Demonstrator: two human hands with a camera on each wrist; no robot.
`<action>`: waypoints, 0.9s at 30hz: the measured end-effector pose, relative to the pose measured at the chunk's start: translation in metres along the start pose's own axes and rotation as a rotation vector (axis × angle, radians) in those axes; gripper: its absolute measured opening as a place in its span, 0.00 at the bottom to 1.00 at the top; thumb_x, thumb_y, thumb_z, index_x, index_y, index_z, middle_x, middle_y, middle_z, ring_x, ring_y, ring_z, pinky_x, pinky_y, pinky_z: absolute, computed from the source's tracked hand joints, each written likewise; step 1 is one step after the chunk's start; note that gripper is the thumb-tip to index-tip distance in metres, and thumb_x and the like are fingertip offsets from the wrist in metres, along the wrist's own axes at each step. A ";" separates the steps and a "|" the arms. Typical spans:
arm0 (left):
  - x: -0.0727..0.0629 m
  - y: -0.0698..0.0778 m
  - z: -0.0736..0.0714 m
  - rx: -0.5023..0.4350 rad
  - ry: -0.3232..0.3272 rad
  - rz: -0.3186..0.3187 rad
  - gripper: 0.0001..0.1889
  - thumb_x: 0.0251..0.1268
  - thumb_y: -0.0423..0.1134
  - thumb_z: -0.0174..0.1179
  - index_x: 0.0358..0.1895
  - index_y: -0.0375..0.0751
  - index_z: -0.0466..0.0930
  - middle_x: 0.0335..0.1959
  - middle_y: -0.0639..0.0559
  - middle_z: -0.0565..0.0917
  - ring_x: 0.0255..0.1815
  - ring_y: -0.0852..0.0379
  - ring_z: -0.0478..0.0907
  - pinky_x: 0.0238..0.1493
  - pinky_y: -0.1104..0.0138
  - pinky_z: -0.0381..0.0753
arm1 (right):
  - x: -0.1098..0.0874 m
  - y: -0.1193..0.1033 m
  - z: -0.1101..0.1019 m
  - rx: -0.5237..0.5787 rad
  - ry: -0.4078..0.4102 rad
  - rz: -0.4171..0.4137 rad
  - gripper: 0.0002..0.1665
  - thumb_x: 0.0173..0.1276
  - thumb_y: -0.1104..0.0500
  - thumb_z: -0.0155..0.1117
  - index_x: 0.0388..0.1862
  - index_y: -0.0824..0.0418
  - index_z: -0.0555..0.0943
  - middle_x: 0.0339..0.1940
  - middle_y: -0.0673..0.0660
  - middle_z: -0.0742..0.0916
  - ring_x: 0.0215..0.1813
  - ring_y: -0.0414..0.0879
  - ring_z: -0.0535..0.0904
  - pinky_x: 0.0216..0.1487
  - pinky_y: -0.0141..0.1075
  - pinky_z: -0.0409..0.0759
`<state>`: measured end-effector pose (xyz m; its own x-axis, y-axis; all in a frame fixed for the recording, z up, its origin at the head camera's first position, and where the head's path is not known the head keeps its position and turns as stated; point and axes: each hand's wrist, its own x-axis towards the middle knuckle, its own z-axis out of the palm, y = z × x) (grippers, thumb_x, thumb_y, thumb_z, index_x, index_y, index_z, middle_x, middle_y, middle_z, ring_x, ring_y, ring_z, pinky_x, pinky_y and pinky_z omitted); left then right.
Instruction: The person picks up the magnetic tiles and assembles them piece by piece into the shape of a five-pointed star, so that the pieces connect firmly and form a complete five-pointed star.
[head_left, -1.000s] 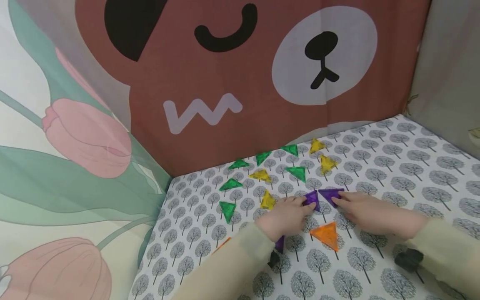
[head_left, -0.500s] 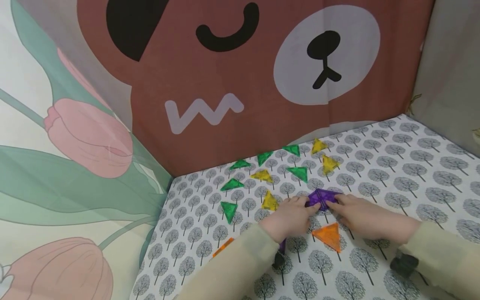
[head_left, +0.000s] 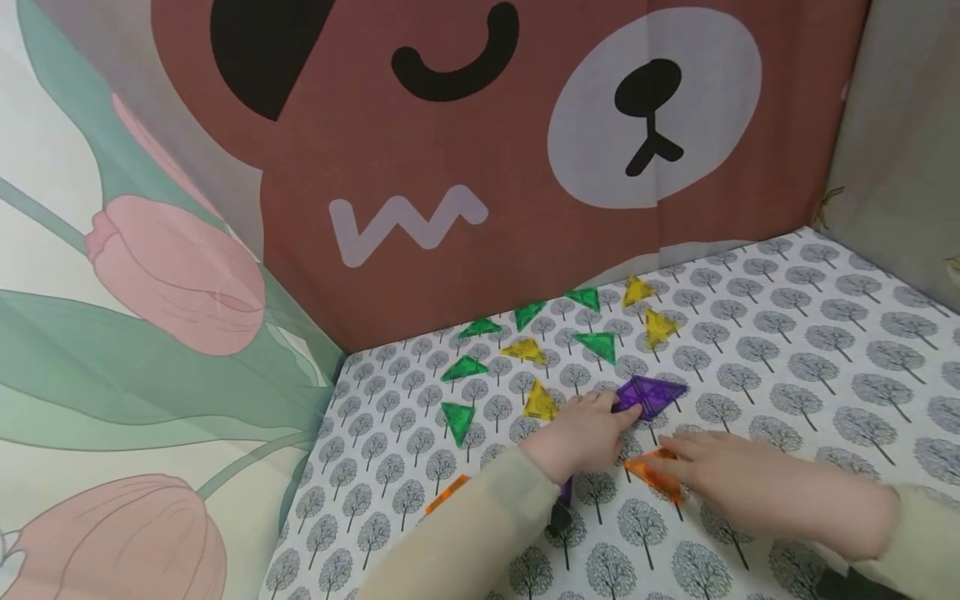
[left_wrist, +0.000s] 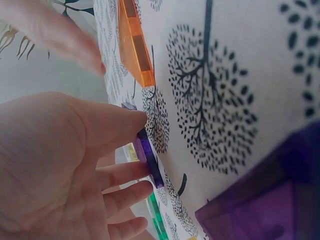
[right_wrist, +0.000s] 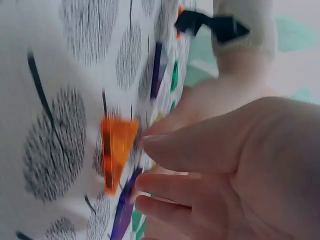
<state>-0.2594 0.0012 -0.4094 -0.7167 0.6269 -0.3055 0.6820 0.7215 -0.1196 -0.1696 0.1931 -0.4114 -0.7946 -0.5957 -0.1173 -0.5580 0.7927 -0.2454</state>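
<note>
- Head view: two purple triangles [head_left: 663, 397] lie edge to edge on the tree-print cloth [head_left: 813, 400]; the left hand [head_left: 579, 435] holds the left one of this pair in a narrow grip; a third purple triangle [head_left: 566, 491] is mostly hidden by the left forearm.
- Same view: the right hand [head_left: 723, 468] is loose, fingers extended over one of two orange triangles [head_left: 647, 472]; contact there is hard to tell; beyond lie six green triangles [head_left: 597, 346] and four yellow triangles [head_left: 660, 328].
- Left wrist view: thumb on one side, fingers on the other, of one purple piece; one orange piece lies near.
- Right wrist view: thumb and fingers stand apart, gripping nothing, just beside one orange piece.
</note>
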 end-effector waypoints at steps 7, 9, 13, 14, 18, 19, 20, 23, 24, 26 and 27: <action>0.001 -0.001 0.002 0.008 0.014 0.003 0.31 0.76 0.54 0.48 0.77 0.70 0.48 0.79 0.55 0.53 0.77 0.56 0.51 0.75 0.58 0.53 | -0.010 -0.014 0.009 -0.072 -0.080 0.003 0.37 0.65 0.66 0.66 0.70 0.40 0.73 0.69 0.59 0.75 0.70 0.61 0.68 0.64 0.63 0.67; 0.001 -0.002 0.002 0.013 0.016 0.005 0.31 0.76 0.54 0.48 0.77 0.70 0.48 0.78 0.56 0.53 0.77 0.56 0.52 0.75 0.58 0.53 | -0.012 -0.012 0.011 -0.049 -0.079 0.023 0.37 0.66 0.65 0.66 0.71 0.39 0.73 0.70 0.60 0.74 0.70 0.61 0.68 0.64 0.63 0.66; 0.001 -0.002 0.002 0.010 0.017 0.009 0.31 0.76 0.55 0.49 0.77 0.71 0.49 0.78 0.55 0.54 0.77 0.56 0.52 0.75 0.57 0.53 | -0.016 -0.001 0.014 0.054 -0.040 0.062 0.40 0.65 0.69 0.64 0.72 0.40 0.72 0.71 0.62 0.72 0.69 0.64 0.67 0.65 0.65 0.64; 0.001 -0.002 0.002 0.005 0.014 0.010 0.31 0.76 0.55 0.49 0.77 0.71 0.49 0.78 0.55 0.53 0.77 0.56 0.52 0.75 0.57 0.53 | -0.017 0.004 0.014 0.068 -0.028 0.064 0.40 0.65 0.69 0.64 0.72 0.40 0.71 0.71 0.62 0.72 0.69 0.64 0.67 0.65 0.64 0.65; 0.001 -0.002 0.001 -0.013 0.005 0.013 0.31 0.76 0.54 0.49 0.77 0.71 0.49 0.79 0.55 0.53 0.77 0.56 0.51 0.75 0.56 0.52 | -0.020 0.024 0.011 0.131 -0.007 0.037 0.44 0.55 0.65 0.75 0.71 0.47 0.73 0.71 0.64 0.71 0.69 0.66 0.67 0.63 0.64 0.66; 0.001 -0.002 0.001 -0.016 0.003 0.013 0.30 0.76 0.54 0.48 0.77 0.71 0.49 0.79 0.56 0.52 0.77 0.56 0.51 0.75 0.56 0.51 | -0.020 0.028 0.009 0.137 -0.011 0.035 0.43 0.55 0.67 0.75 0.71 0.49 0.74 0.71 0.64 0.71 0.69 0.66 0.66 0.64 0.64 0.66; 0.001 -0.002 0.001 -0.017 0.004 0.015 0.30 0.77 0.53 0.48 0.77 0.71 0.49 0.79 0.55 0.52 0.77 0.55 0.51 0.75 0.56 0.51 | -0.019 0.032 0.007 0.140 -0.013 0.035 0.41 0.56 0.65 0.74 0.70 0.52 0.74 0.71 0.65 0.72 0.69 0.66 0.66 0.64 0.64 0.65; 0.002 -0.002 0.001 -0.018 0.008 0.016 0.30 0.77 0.53 0.48 0.77 0.70 0.49 0.79 0.55 0.53 0.77 0.55 0.53 0.75 0.56 0.52 | -0.017 0.041 0.001 0.156 -0.009 0.055 0.29 0.67 0.66 0.64 0.67 0.57 0.76 0.69 0.65 0.74 0.69 0.67 0.66 0.64 0.65 0.64; 0.002 -0.002 0.001 -0.019 0.007 0.014 0.30 0.77 0.53 0.48 0.77 0.70 0.49 0.79 0.56 0.53 0.76 0.54 0.53 0.75 0.56 0.52 | -0.016 0.044 -0.001 0.154 0.003 0.059 0.26 0.71 0.68 0.57 0.67 0.58 0.76 0.68 0.65 0.75 0.69 0.66 0.67 0.65 0.64 0.64; 0.002 -0.002 0.001 -0.019 0.009 0.013 0.30 0.77 0.53 0.48 0.77 0.70 0.49 0.78 0.56 0.53 0.76 0.54 0.53 0.75 0.56 0.52 | -0.016 0.049 -0.003 0.173 0.031 0.059 0.25 0.71 0.69 0.56 0.65 0.59 0.77 0.66 0.65 0.77 0.67 0.67 0.68 0.64 0.65 0.65; 0.001 -0.002 0.001 -0.018 0.012 0.014 0.30 0.77 0.53 0.48 0.77 0.70 0.50 0.78 0.56 0.54 0.76 0.54 0.54 0.75 0.56 0.52 | -0.015 0.051 -0.004 0.183 0.050 0.050 0.25 0.69 0.71 0.55 0.64 0.58 0.78 0.63 0.63 0.79 0.65 0.65 0.71 0.63 0.64 0.68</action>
<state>-0.2615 0.0005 -0.4108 -0.7087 0.6406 -0.2958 0.6895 0.7176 -0.0981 -0.1870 0.2431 -0.4185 -0.8335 -0.5457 -0.0867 -0.4688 0.7814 -0.4119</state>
